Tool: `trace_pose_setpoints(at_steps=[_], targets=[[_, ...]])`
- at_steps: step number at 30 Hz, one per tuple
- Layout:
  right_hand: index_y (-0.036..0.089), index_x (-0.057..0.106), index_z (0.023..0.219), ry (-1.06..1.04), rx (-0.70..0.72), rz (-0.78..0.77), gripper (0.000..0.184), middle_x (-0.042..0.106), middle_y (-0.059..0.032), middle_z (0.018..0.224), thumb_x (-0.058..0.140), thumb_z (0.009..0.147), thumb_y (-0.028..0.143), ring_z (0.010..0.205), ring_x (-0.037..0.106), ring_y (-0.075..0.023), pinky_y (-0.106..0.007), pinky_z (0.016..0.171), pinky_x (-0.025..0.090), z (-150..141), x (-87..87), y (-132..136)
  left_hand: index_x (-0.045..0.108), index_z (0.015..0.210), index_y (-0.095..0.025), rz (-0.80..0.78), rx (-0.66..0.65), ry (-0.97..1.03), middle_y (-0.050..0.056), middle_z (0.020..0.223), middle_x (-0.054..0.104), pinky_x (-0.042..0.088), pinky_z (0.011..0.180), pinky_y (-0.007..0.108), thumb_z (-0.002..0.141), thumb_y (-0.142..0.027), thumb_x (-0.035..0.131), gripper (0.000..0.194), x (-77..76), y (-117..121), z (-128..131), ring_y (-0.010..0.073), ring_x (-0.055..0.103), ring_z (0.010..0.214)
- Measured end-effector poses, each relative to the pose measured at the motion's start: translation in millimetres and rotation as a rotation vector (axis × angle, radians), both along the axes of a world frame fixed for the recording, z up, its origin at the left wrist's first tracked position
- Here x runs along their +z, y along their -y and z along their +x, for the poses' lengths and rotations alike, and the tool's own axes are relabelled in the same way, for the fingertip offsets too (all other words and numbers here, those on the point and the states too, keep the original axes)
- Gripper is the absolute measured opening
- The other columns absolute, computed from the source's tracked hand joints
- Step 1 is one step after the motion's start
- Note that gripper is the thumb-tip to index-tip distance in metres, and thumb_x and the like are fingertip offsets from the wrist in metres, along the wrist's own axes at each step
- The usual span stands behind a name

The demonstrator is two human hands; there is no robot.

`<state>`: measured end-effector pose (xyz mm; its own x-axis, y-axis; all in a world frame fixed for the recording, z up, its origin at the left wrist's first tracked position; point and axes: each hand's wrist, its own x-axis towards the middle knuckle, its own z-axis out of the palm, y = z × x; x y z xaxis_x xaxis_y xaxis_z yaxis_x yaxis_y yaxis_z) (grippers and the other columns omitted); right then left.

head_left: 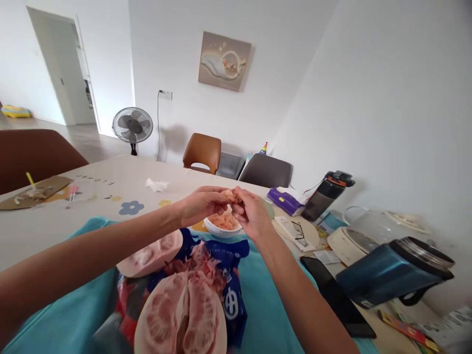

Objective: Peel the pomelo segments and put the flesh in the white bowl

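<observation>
My left hand [201, 204] and my right hand [250, 214] meet above a white bowl [221, 228] that holds pink fruit pulp. Both pinch the same small piece of pomelo flesh [232, 195] between their fingertips. A large peeled pomelo [182, 314] lies split open near me on a blue printed plastic bag [230, 290]. To its left a thick pink piece of pomelo rind [151, 255] lies under my left forearm. All of this rests on a teal cloth [265, 305].
A dark blue kettle [394, 273], a black phone [337, 297], glasses [298, 230] on a round board, a black bottle [324, 194] and a purple pack [285, 200] crowd the right. A crumpled tissue [157, 185] and cardboard [31, 192] lie left. Chairs [202, 152] and a fan [132, 125] stand beyond.
</observation>
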<state>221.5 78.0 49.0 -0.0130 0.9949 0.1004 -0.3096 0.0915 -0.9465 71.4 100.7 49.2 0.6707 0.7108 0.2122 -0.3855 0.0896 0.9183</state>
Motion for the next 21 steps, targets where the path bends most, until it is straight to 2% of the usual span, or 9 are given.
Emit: trace_pose_setpoints(at_steps=[6,9,11,16,21], targets=[[0.016,0.057,0.076,-0.181,0.106,-0.095,0.027,0.048,0.0066,0.063,0.075,0.069,0.035,0.042,0.033,-0.0013,-0.013,0.033,0.023,13.7,-30.9,-38.6,0.074,0.094,-0.009,-0.125,-0.068,-0.052,0.01,0.093,0.067,0.04,0.063,0.022,0.072,-0.011,0.068,0.023,-19.7,-46.4,4.7,0.0095,0.053,0.07],[0.017,0.058,0.08,-0.193,0.112,-0.108,0.026,0.049,0.0064,0.063,0.071,0.074,0.039,0.043,0.037,-0.0027,-0.014,0.034,0.025,16.4,-45.4,-46.2,0.074,0.096,-0.008,-0.155,-0.054,-0.094,0.01,0.088,0.067,0.04,0.064,0.023,0.071,-0.011,0.067,0.026,-29.8,-56.9,7.0,0.0101,0.053,0.069],[0.017,0.057,0.079,-0.127,0.091,-0.092,0.028,0.05,0.0064,0.061,0.072,0.074,0.041,0.044,0.039,-0.0041,-0.015,0.033,0.026,17.7,-51.6,-47.1,0.074,0.096,-0.007,-0.153,-0.038,-0.126,0.009,0.085,0.067,0.04,0.065,0.023,0.071,-0.011,0.066,0.026,-35.6,-59.7,8.6,0.01,0.053,0.068],[0.018,0.054,0.077,0.031,0.01,-0.065,0.029,0.05,0.0079,0.056,0.078,0.069,0.033,0.041,0.04,-0.0048,-0.015,0.032,0.026,22.6,-54.4,-45.8,0.074,0.097,-0.006,-0.092,-0.016,-0.191,0.008,0.081,0.065,0.041,0.066,0.024,0.072,-0.012,0.064,0.027,-40.1,-61.8,11.6,0.0101,0.051,0.067],[0.016,0.054,0.074,-0.081,0.14,-0.135,0.028,0.05,0.0064,0.061,0.076,0.071,0.033,0.041,0.035,-0.0013,-0.011,0.031,0.021,32.0,-50.5,-48.1,0.073,0.092,-0.007,-0.109,-0.028,-0.232,0.008,0.086,0.063,0.041,0.061,0.022,0.07,-0.012,0.065,0.024,-37.7,-68.4,7.5,0.0099,0.05,0.067]])
